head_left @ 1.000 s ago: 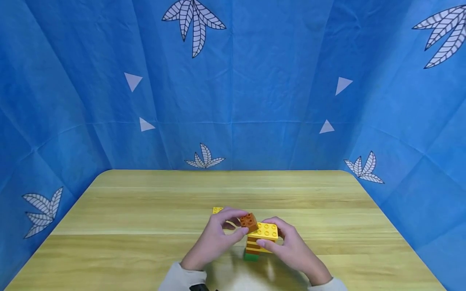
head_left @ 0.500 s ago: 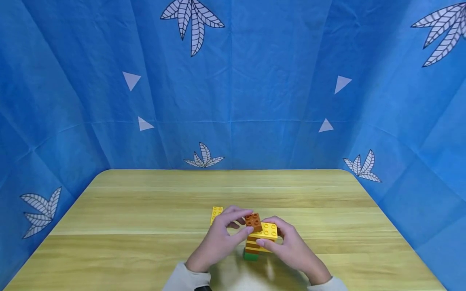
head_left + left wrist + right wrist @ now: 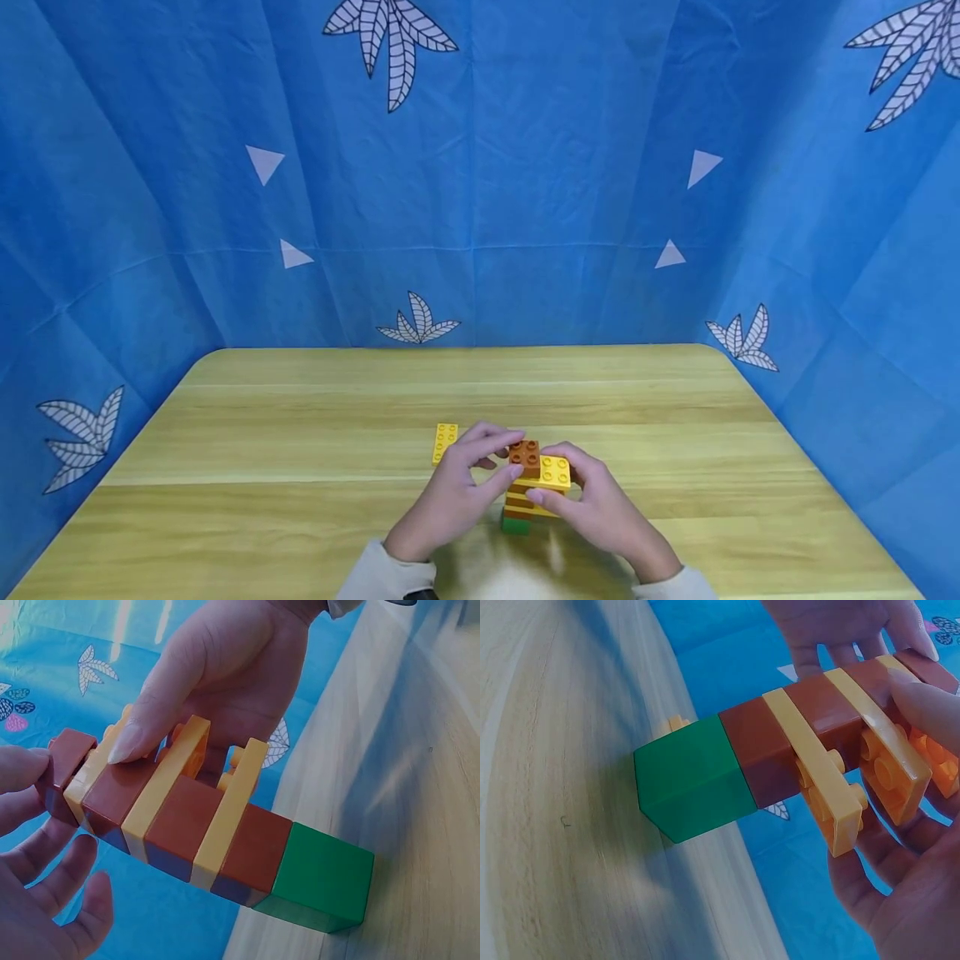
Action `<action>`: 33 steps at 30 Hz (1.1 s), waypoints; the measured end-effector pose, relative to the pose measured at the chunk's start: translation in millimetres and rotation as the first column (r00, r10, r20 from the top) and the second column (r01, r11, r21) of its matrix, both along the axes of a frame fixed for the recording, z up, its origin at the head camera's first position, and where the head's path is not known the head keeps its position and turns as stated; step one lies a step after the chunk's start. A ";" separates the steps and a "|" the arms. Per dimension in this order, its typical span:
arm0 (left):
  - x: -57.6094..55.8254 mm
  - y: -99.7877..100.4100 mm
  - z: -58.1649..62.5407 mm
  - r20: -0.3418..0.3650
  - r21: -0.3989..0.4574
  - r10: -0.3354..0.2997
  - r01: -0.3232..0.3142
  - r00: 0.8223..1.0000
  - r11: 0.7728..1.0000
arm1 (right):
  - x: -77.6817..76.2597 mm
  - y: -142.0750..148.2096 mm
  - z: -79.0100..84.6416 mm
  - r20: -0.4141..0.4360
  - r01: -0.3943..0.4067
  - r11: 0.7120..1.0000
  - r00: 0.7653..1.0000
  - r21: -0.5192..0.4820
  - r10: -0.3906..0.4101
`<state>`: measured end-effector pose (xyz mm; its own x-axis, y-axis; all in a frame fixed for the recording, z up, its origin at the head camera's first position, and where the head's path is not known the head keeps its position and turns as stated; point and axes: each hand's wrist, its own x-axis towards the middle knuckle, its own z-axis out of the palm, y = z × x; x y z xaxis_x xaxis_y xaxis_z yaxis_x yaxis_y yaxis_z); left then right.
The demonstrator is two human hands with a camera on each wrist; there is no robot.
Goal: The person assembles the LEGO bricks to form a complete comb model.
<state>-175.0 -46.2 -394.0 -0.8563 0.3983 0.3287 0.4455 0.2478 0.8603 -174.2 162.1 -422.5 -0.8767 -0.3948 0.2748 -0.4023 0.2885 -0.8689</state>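
Observation:
A tower of toy building bricks stands on the table, with a green brick (image 3: 515,523) at its foot and brown bricks alternating with yellow plates (image 3: 810,772) above. The yellow plates stick out to the right. My left hand (image 3: 453,496) pinches a brown brick (image 3: 524,457) between thumb and fingers at the left end of the top yellow plate (image 3: 556,472). A narrow dark gap shows beneath part of that brick in the left wrist view. My right hand (image 3: 603,508) grips the tower's upper part from the right, its thumb (image 3: 139,731) near the top plate.
Another yellow plate (image 3: 445,442) lies on the wooden table (image 3: 300,467), behind and left of the tower, close to my left hand. Blue patterned cloth (image 3: 480,167) hangs around the table's back and sides.
My left hand has shifted slightly right with the brown brick, turning it from skewed to lined up over the top plate's left end. My right hand stays around the tower.

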 end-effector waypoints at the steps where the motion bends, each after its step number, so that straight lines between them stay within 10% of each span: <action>1: 0.1 0.2 0.4 -0.003 -0.002 -0.002 0.002 1.000 1.000 | -0.2 0.2 0.2 -0.001 -0.002 1.000 1.000 0.000 0.002; 15: 2.3 2.8 1.0 -0.033 0.020 -0.035 0.035 0.999 0.999 | 10.3 -20.2 16.1 -0.272 0.078 0.976 0.953 -0.206 -0.134; 33: 0.3 2.1 -2.5 -0.018 0.054 -0.052 0.053 0.998 0.997 | 1.9 -25.7 5.3 -0.328 -0.083 0.904 0.942 -0.420 -0.066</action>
